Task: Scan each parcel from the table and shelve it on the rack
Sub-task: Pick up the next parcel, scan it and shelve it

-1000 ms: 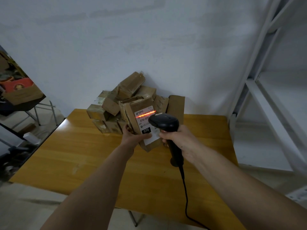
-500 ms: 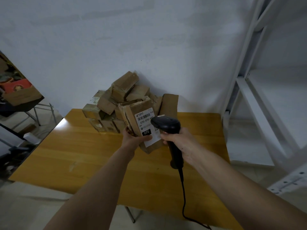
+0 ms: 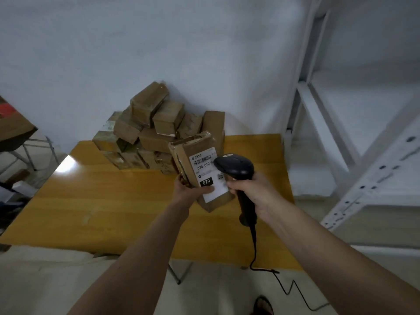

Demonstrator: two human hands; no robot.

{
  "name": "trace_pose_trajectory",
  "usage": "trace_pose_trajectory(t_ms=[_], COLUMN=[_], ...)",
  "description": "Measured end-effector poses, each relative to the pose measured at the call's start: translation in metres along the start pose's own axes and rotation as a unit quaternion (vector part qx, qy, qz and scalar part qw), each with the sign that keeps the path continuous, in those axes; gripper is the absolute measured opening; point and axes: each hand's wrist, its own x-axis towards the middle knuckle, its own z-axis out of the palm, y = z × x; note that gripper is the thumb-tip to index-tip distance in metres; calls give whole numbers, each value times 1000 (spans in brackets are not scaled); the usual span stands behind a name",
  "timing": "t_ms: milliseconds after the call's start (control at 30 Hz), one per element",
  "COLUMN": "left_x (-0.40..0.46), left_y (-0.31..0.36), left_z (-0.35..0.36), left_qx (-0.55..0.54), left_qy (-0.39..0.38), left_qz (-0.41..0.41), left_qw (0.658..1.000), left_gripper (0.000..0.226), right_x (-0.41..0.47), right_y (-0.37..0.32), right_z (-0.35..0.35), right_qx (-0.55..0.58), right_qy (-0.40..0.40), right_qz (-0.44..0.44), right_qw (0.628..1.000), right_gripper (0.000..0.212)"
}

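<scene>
The left hand [image 3: 189, 192] grips the parcel [image 3: 200, 164] from below, tilting its white label [image 3: 208, 176] up toward the camera so the barcode faces the reader. The right hand [image 3: 252, 189] is wrapped round the handle of the black scanner [image 3: 236, 169], whose head sits just right of the parcel, nearly touching the label. No beam shows on the label. Behind the parcel a heap of boxes [image 3: 147, 130] waits on the yellow table [image 3: 91, 201]. Right of the parcel stands the white rack [image 3: 322, 123], its likely destination.
</scene>
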Motion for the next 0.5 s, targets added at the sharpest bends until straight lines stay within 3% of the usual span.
trace_pose_trajectory(t_ms=[167, 300, 400, 500], left_x=[-25, -60, -90, -116], left_y=[-21, -49, -67, -81], left_z=[4, -4, -14, -18], left_qx=[31, 48, 66, 78], left_qy=[-66, -124, -176, -233], left_qz=[-8, -43, -67, -86], left_qw=[997, 990, 980, 965], left_gripper=[86, 105, 103, 94], right_x=[-36, -72, -102, -133], right_y=[28, 57, 80, 100], right_z=[-7, -4, 0, -2], right_qx=[33, 60, 76, 81], right_qy=[85, 149, 193, 227], right_qz=[-14, -3, -1, 1], right_qw=[996, 987, 978, 970], right_gripper=[7, 18, 23, 14])
